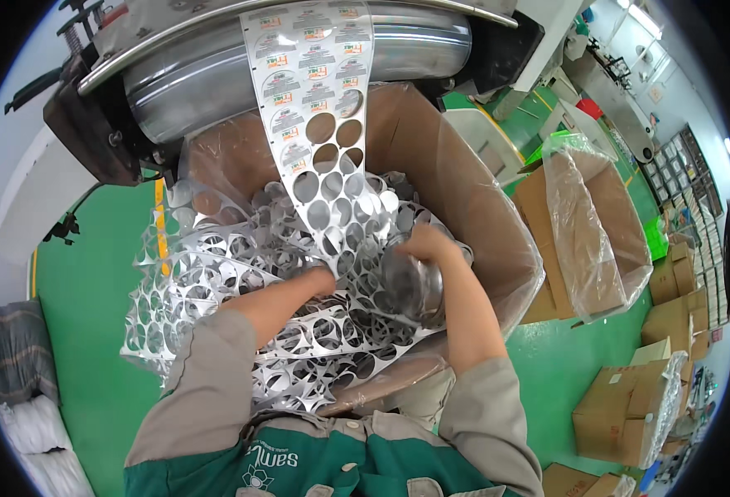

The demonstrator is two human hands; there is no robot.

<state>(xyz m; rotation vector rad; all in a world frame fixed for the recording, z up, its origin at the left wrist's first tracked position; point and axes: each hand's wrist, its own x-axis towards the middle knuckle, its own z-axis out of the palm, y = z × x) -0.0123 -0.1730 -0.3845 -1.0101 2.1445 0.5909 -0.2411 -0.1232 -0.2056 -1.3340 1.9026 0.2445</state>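
"Beneath the roller (423,45), how far along?"
"The strip (317,91) is hanging holed below, discs remaining above. Right hand (428,243) is gripping a round container (414,286) amid scrap (191,290); left hand (322,280), grip isn't showing."

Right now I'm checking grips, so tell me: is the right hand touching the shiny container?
Touching. The head view shows the right hand on the shiny container, its fingers bent over the upper rim.
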